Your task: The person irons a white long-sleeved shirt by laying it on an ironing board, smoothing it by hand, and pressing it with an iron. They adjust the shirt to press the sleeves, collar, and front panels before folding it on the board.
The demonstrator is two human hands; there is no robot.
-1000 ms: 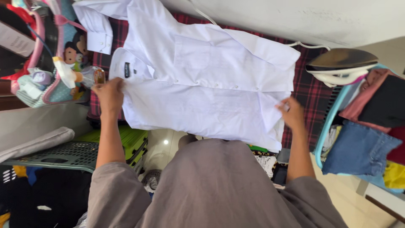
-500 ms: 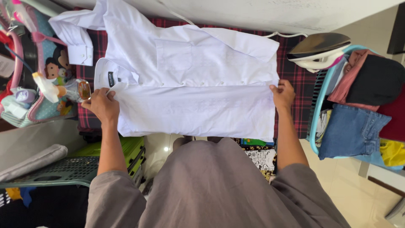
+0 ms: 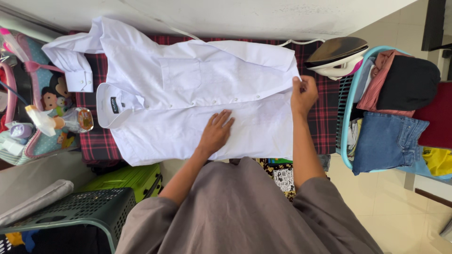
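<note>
An iron (image 3: 336,57) stands beside a basket (image 3: 347,123) of folded clothes. A spray bottle (image 3: 56,121) lies left, a green crate (image 3: 80,209) below

1 shirt (image 3: 188,89), 1 iron (image 3: 336,56), 2 hands (image 3: 216,131)

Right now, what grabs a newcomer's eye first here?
The white shirt spread flat over the plaid ironing board, filling the middle. The left hand presses flat on its front panel; the right hand pinches its hem edge. Right of that, an iron rests tilted beside a basket of folded clothes.
</note>
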